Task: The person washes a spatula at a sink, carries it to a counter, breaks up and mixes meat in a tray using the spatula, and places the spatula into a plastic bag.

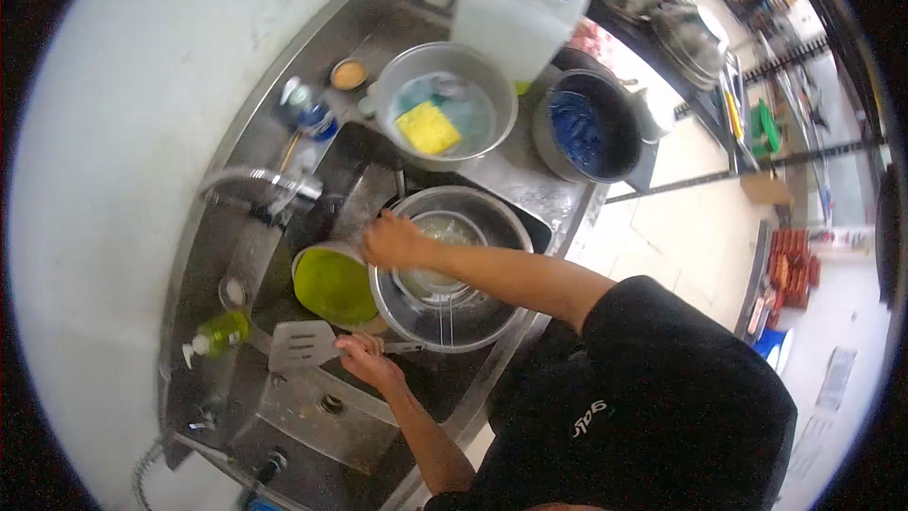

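Observation:
My left hand [369, 360] is closed around a slotted turner [301, 346], its pale slotted head pointing left over the sink. The turner's handle reaches right, alongside a large steel bowl [511, 312]. My right hand [395, 242] is a closed fist where the steel bowl's rim meets a bowl with a yellow-green inside [331, 289]. What its fingers grip is hidden. Inside the steel bowl sits a smaller round vessel [446, 227], possibly a strainer, with a wire-like handle.
A metal pot [501, 85] holds cloudy water and a yellow sponge [427, 128]. Beside it stand a dark pot with blue contents [577, 128] and a white jug [515, 14]. A faucet [303, 187], blue bottle [310, 112] and green soap bottle [222, 333] line the wall side.

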A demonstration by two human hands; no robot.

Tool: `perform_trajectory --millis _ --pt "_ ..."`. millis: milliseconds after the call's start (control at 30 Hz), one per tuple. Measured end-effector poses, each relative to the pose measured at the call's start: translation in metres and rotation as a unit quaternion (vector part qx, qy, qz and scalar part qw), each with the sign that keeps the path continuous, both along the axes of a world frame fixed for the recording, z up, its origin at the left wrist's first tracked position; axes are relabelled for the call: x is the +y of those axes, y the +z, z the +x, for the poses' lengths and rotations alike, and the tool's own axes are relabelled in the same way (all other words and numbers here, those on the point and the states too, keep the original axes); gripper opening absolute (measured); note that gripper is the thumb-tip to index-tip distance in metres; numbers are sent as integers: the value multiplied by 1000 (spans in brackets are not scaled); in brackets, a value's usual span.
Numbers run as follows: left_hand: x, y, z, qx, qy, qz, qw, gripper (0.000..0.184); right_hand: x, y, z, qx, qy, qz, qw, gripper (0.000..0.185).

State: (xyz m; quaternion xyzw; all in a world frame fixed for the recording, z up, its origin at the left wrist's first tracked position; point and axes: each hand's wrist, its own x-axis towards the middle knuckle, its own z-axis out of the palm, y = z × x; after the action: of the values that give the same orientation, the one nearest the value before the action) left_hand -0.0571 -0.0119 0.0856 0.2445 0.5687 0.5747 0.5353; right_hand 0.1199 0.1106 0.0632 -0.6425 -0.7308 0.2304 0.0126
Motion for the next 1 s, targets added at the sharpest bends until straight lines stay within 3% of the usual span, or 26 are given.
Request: perform_trajectory --millis 33,100,233,300,400,467,533,667,700,733,800,867,900,967,1000 --pt "-1 1 7 2 -24 29 999 52 -25 18 17 -72 122 -42 989 32" --pt "-1 22 35 -14 -82 83 993 50 -88 -12 43 164 61 -53 983 41" --pt "-11 52 107 -102 -197 109 969 51 -172 41 96 286 46 27 957 45" --pt "-24 66 153 -228 -282 125 923 50 -202 62 124 298 29 24 954 39" --pt "-60 95 231 -313 -373 124 865 46 -254 83 176 414 -103 2 904 32" --pt "-91 108 283 -167 -476 187 843 38 -305 109 218 484 -183 120 847 30" --pt "-132 139 334 73 -561 289 772 32 -370 109 257 433 -310 149 833 30" --pt "-224 144 429 173 -691 380 590 22 -522 118 338 320 -462 130 817 28" --pt "-250 142 451 188 -718 391 544 20 -559 121 351 341 -474 206 785 25" --pt "-273 139 472 229 -755 352 504 24 -597 127 362 360 -486 280 746 23" --pt "-313 130 510 309 -813 269 414 32 -675 138 386 315 -584 266 699 20" --pt "-327 77 537 353 -821 268 361 34 -757 113 412 370 -625 337 599 19" --pt "-328 40 546 373 -822 265 338 35 -800 87 425 284 -640 391 598 19" --pt "-310 -30 555 407 -823 235 318 47 -901 17 453 197 -710 346 580 21" --pt "-298 -58 555 456 -803 203 326 50 -957 -20 461 196 -764 246 564 25"
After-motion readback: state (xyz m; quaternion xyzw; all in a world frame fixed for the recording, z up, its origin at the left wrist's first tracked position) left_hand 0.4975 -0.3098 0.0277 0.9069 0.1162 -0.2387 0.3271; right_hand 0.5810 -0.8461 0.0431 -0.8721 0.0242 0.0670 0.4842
